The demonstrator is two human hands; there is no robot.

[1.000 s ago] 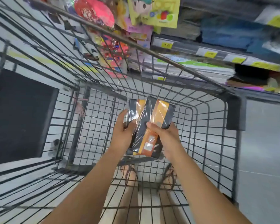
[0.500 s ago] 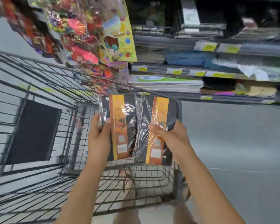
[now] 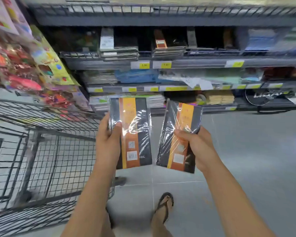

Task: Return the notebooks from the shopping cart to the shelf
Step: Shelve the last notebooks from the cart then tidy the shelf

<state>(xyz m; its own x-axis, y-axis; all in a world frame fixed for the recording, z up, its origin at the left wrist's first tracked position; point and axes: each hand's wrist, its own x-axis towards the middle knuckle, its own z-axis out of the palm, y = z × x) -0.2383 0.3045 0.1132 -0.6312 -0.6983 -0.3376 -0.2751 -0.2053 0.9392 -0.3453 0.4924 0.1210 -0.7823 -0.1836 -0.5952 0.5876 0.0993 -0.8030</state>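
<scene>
Left hand (image 3: 108, 142) grips 1 notebook (image 3: 135, 132) along its left edge, thumb pressed flat on the shrink-wrapped cover, fingers hidden behind. I see that notebook held upright, black with an orange stripe down the middle and white labels low on the stripe. My right hand (image 3: 197, 147) clenches a 2nd notebook (image 3: 178, 134) of the same design, thumb across the front near its middle, the cover tilted slightly to the right. The 2 notebooks sit side by side with a narrow gap between them, not touching, both raised in front of me over grey floor tiles (image 3: 246, 159).

Left of my arms stands the wire cart (image 3: 46, 151), its near corner beside my left forearm; neither notebook is inside it. A sandalled foot (image 3: 165, 205) shows below, between my forearms.

Ahead, beyond the notebooks, runs the shelf (image 3: 186, 63), several tiers deep with yellow price tags on the rails. On the upper tier I can make out stacks of similar dark notebooks (image 3: 168, 47), though blur hides detail. Colourful packets (image 3: 24, 74) hang at the far left, above the cart.
</scene>
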